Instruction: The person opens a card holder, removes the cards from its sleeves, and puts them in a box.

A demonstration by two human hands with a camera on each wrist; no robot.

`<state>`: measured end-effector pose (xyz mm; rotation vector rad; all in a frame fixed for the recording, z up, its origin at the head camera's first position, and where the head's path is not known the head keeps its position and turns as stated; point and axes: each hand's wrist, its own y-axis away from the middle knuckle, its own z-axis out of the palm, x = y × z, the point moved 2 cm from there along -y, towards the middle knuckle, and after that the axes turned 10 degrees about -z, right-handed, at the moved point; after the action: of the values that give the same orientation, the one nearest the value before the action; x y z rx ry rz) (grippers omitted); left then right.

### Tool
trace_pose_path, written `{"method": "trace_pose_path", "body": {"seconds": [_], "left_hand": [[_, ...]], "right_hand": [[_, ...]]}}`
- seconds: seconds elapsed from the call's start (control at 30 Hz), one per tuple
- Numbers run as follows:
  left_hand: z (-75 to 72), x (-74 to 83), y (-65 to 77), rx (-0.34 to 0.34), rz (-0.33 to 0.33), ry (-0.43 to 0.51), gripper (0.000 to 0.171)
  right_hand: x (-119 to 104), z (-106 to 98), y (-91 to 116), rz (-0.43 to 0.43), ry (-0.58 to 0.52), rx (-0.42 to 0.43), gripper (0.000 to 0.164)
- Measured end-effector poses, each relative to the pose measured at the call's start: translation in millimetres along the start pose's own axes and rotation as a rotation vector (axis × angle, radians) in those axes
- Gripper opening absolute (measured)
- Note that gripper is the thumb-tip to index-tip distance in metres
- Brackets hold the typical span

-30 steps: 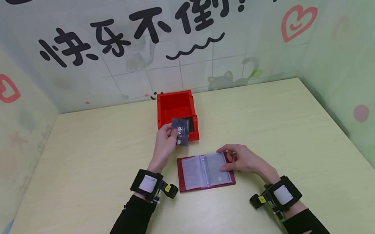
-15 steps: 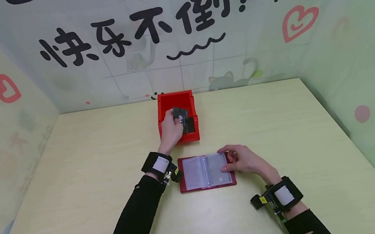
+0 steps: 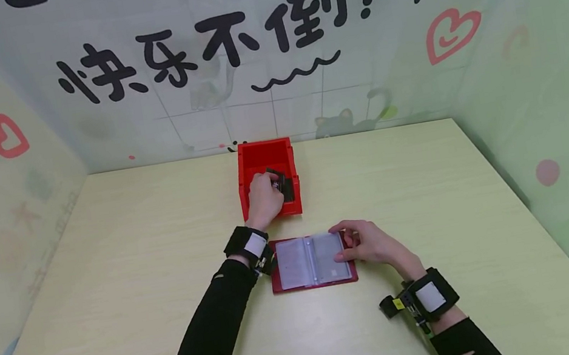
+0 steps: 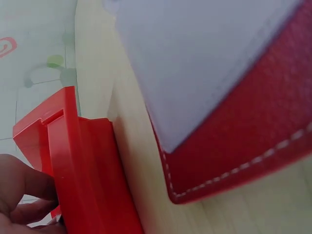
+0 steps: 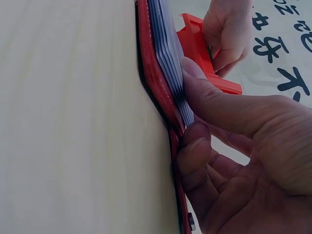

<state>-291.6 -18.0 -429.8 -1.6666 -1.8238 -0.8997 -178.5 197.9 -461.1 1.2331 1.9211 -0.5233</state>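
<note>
My left hand [image 3: 264, 197] reaches into the red bin [image 3: 262, 155] and pinches a dark card [image 3: 277, 176], mostly covered by the fingers. Another dark piece [image 3: 289, 189] lies in the bin beside it. Nearer to me, a red card holder [image 3: 276, 280] lies spread on the table, its clear plastic sleeves [image 3: 293, 262] facing up. My right hand [image 3: 371, 241] holds its right side. In the right wrist view, the thumb [image 5: 195, 70] lies on the stack of sleeves [image 5: 168, 46] and a curled finger [image 5: 192, 153] is at the red cover's edge.
The pale wooden table [image 3: 158, 221] runs back to a printed wall [image 3: 230, 112] right behind the bin. Side walls stand at left and right. A black wrist camera [image 3: 266, 261] on my left arm hangs close over the holder's left edge.
My left hand has carried the dark card with white lettering from the bin's near edge forward and down into the bin; the lettering is now mostly hidden. The right hand stays in place.
</note>
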Motion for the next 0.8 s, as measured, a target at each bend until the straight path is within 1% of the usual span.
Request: {"method": "trace_pose_path", "body": {"seconds": [0.33, 0.47, 0.67, 0.8], "left_hand": [[-3.7, 0.3, 2.0, -0.084, -0.02, -0.099, 0.043], [-4.5, 0.8, 3.6, -0.122, -0.018, -0.138, 0.033], [-3.7, 0.0, 5.2, -0.163, -0.058, -0.178, 0.016], [-3.9, 0.1, 5.4, -0.184, -0.066, -0.199, 0.009]], "right_hand": [[0.6, -0.3, -0.2, 0.001, 0.003, 0.001, 0.053], [1.2, -0.5, -0.2, 0.012, 0.0, 0.004, 0.053], [0.6, -0.1, -0.2, 0.011, -0.011, 0.002, 0.053], [-0.7, -0.2, 0.0, 0.018, -0.01, 0.005, 0.053]]}}
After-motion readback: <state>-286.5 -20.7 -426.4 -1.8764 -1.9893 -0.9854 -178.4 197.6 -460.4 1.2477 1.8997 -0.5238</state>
